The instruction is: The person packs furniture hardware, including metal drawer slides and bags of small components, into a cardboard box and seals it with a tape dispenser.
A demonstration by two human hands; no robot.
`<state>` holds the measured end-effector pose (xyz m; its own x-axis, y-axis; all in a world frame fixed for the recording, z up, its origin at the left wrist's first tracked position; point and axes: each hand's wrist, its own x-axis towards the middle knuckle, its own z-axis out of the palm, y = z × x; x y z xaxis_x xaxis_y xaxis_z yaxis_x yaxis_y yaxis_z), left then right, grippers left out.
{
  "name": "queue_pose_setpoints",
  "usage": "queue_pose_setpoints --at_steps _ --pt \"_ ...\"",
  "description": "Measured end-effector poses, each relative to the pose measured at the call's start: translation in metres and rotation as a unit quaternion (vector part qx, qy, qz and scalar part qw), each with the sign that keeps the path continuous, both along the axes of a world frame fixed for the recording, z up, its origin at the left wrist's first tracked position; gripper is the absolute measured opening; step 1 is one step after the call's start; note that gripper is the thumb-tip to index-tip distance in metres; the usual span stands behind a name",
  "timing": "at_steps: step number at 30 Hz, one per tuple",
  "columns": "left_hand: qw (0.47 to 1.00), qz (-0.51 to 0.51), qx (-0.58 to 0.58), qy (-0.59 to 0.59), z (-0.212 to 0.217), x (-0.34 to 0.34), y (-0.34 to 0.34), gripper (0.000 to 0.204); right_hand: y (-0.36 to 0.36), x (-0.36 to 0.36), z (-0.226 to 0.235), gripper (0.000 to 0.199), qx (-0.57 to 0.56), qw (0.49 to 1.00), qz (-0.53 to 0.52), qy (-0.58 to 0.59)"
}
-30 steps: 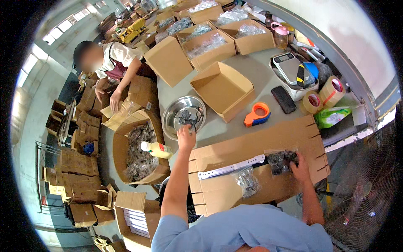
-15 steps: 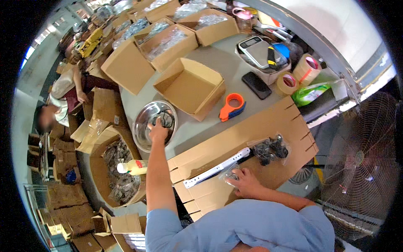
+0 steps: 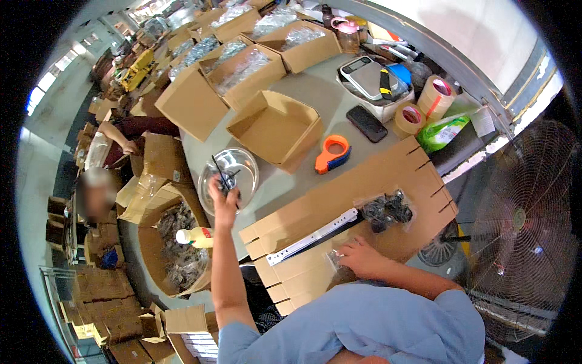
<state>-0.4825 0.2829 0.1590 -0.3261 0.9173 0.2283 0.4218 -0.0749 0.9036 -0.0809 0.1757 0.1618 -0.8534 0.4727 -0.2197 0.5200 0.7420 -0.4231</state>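
My left hand (image 3: 223, 203) is closed around a bunch of thin, dark strips (image 3: 226, 176), whose ends stick up over the shiny metal bowl (image 3: 250, 193). Their exact kind is not clear. On the flat cardboard (image 3: 418, 176), my right hand (image 3: 362, 256) grips the edge of a small clear plastic bag (image 3: 334, 258); its contents are too small to make out. Beyond that hand lies a white perforated metal rail (image 3: 312, 236) alongside a dark one. A clear bag of black parts (image 3: 386, 212) rests at the rail's far right end.
An open carton (image 3: 273, 130) stands behind the bowl, near an orange tape dispenser (image 3: 332, 155) and a black phone (image 3: 367, 124). A yellowish bottle (image 3: 194, 236) is left of my forearm. Tape rolls (image 3: 409, 118), a scale (image 3: 364, 76) and a fan (image 3: 521, 224) are rightward. Another person sits far left.
My left hand has lifted dark strips up from inside the bowl. My right hand has shifted slightly right and stays at the clear bag. The view has moved a little.
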Motion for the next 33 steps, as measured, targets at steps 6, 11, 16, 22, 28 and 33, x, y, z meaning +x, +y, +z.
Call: queue_pose_setpoints --at_steps 6,11,16,22,28,33 --pt "0.874 -0.115 -0.109 -0.459 0.051 0.132 -0.101 0.051 0.020 -0.018 0.043 0.059 -0.011 0.888 -0.237 0.394" --pt "0.868 -0.063 -0.116 -0.478 0.040 0.233 -0.149 0.042 0.014 -0.026 0.069 0.087 -0.209 0.852 -0.236 0.418" --pt "0.943 -0.093 -0.119 -0.296 0.031 0.241 -0.163 0.032 -0.001 -0.003 0.049 0.088 -0.305 0.768 -0.312 0.469" --pt "0.993 -0.066 -0.007 -0.095 0.042 0.228 -0.172 0.026 0.058 0.099 0.010 0.053 -0.216 0.630 -0.516 0.539" --pt "0.955 -0.123 -0.096 -0.254 0.059 0.243 -0.170 0.026 0.109 0.204 -0.124 0.054 -0.059 0.630 -0.667 0.392" --pt "0.790 -0.105 -0.206 -0.567 0.049 0.243 -0.180 0.017 0.077 0.172 -0.025 0.068 -0.033 0.750 -0.639 0.165"
